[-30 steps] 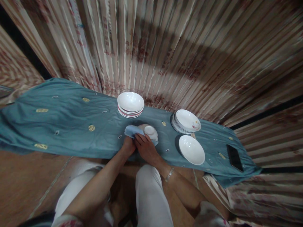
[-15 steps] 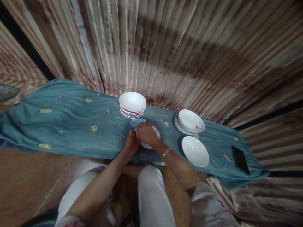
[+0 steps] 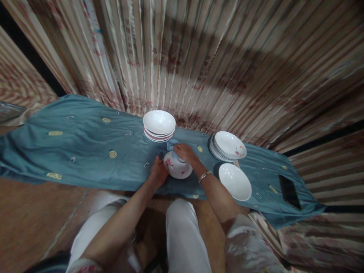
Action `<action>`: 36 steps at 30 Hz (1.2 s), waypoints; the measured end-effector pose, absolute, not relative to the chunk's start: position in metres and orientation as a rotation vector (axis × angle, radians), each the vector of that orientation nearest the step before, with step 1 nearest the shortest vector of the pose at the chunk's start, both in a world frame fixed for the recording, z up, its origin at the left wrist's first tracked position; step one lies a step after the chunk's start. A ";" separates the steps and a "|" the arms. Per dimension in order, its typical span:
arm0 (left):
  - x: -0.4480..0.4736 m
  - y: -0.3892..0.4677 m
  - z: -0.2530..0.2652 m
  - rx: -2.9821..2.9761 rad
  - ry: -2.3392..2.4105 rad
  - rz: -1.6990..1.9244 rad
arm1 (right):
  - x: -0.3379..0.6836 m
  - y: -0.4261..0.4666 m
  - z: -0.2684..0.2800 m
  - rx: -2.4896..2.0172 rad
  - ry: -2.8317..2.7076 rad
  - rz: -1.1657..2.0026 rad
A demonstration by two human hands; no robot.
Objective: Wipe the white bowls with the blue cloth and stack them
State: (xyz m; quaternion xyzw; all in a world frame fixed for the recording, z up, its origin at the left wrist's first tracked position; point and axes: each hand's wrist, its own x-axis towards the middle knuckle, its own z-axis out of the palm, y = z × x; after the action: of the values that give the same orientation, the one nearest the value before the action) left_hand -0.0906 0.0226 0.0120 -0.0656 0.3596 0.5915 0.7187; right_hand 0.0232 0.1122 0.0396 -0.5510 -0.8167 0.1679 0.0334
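Near the table's front edge, a white bowl [image 3: 179, 169] with red markings is turned so its outer side faces up. My left hand [image 3: 159, 170] grips it at its left edge; some fingers are hidden behind it. My right hand [image 3: 184, 151] is closed on a light blue cloth [image 3: 171, 144], pressed to the top of the bowl. Just behind the hands stands a stack of white bowls [image 3: 159, 123], with red bands on some rims. A single white bowl [image 3: 234, 182] lies to the right, its inside facing up.
A second stack of bowls [image 3: 229, 145], flower-patterned on top, stands at the back right. Farther right lies a black phone [image 3: 290, 192]. A green patterned cloth [image 3: 91, 151] covers the narrow table, with a curtain [image 3: 182, 64] hanging close behind.
My right hand with the blue cloth has shifted right across the bowl, uncovering its red-marked side. My left hand has stayed at the bowl's left edge.
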 end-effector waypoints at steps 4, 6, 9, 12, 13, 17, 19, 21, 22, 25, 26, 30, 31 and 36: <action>-0.090 0.023 0.012 -0.147 0.807 1.314 | 0.036 0.120 0.028 -1.700 -2.312 0.699; -0.090 0.023 0.013 -0.140 0.822 1.311 | 0.043 0.121 0.024 -1.700 -2.268 0.728; -0.090 0.022 0.015 -0.133 0.843 1.309 | 0.053 0.119 0.017 -1.700 -2.193 0.752; -0.090 0.021 0.014 -0.136 0.842 1.316 | 0.065 0.112 0.007 -1.695 -2.094 0.771; -0.090 0.022 0.014 -0.137 0.843 1.318 | 0.068 0.108 0.003 -1.686 -2.039 0.774; -0.091 0.022 0.011 -0.137 0.830 1.312 | 0.078 0.086 -0.011 -1.674 -1.855 0.736; -0.091 0.021 0.011 -0.129 0.814 1.316 | 0.080 0.073 -0.017 -1.703 -1.823 0.706; -0.091 0.021 0.013 -0.120 0.814 1.320 | 0.080 0.062 -0.023 -1.724 -1.788 0.647; -0.091 0.020 0.013 -0.117 0.819 1.320 | 0.079 0.057 -0.026 -1.721 -1.779 0.601; -0.090 0.020 0.015 -0.124 0.839 1.318 | 0.077 0.042 -0.035 -1.652 -1.781 0.431; -0.090 0.020 0.016 -0.125 0.840 1.318 | 0.076 0.038 -0.037 -1.623 -1.786 0.383; -0.090 0.020 0.014 -0.114 0.839 1.321 | 0.074 0.021 -0.041 -1.584 -1.801 0.254; -0.091 0.021 0.013 -0.112 0.840 1.323 | 0.073 0.017 -0.041 -1.584 -1.804 0.238; -0.091 0.022 0.009 -0.115 0.832 1.330 | 0.070 -0.004 -0.043 -1.632 -1.822 0.218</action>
State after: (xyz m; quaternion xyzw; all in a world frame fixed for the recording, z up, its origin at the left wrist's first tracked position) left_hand -0.0905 0.0216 0.0092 -0.0517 0.3743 0.5984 0.7065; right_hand 0.0700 -0.0038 -0.0427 -0.6259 -0.6988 0.0838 0.3361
